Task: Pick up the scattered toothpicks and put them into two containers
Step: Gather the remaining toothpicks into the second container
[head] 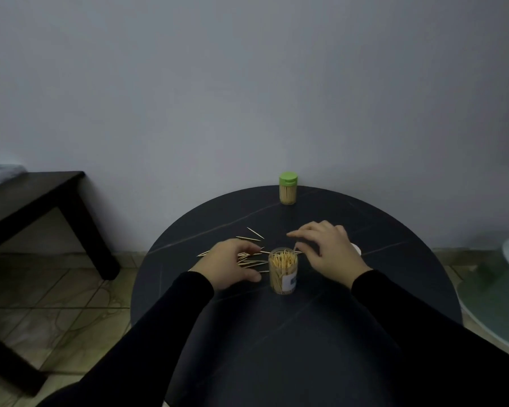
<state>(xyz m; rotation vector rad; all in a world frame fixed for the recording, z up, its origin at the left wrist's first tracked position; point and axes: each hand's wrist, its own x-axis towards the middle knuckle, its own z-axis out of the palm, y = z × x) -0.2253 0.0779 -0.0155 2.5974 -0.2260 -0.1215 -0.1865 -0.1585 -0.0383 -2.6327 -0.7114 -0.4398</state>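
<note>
A dark rectangular wooden side table (33,195) is seen off at the far left, standing on a tiled floor (56,292), with something pale and blurry resting on its far end. Next over, the round black tabletop with faint pale veins (276,333) fills the middle.

Toward the left of the tabletop's centre, a loose scatter of thin pale wooden toothpicks (252,261) is spread flat, and a couple more are lying a bit farther back toward the wall. The left hand (229,264), in a black sleeve, is laid over the left part of that scatter with fingers curled down onto it; whether any sticks are actually pinched can't be told, since the fingertips are hidden.

Just beside that hand, near the middle, the clear open plastic cylinder jar packed with toothpicks (283,271) is set upright, a small label showing on its side. The right hand (326,248) is held just right of and behind the jar, fingers loosely bent, one toothpick seemingly pinched near the jar's rim.

At the tabletop's far edge, a second clear toothpick jar with a green cap (288,188) is parked upright, closed. A pale glassy round table (506,304) is cut off at the right.
</note>
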